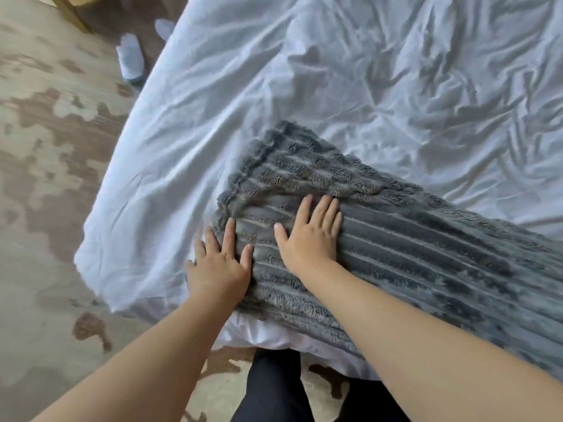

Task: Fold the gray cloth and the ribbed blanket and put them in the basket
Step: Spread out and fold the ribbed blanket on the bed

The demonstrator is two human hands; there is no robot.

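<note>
Both hands flat on ribbed blanket, on the bed.
Ribbed blanket [411, 239], gray and plush, lay as a long folded strip across the white sheet [365, 71] of the bed, running off frame right. Left hand [217, 263] pressed its near-left edge, fingers straight; right hand [310, 233] lay flat on top, fingers spread. Patterned carpet [45, 147] on the left; a pair of white slippers [131, 56] by the bed's far corner.

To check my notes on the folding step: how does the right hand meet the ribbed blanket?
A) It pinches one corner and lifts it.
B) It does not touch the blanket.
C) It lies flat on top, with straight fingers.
C: the right hand lies palm down, fingers straight, on the ribbed blanket, which lies spread on the white sheet.
</note>
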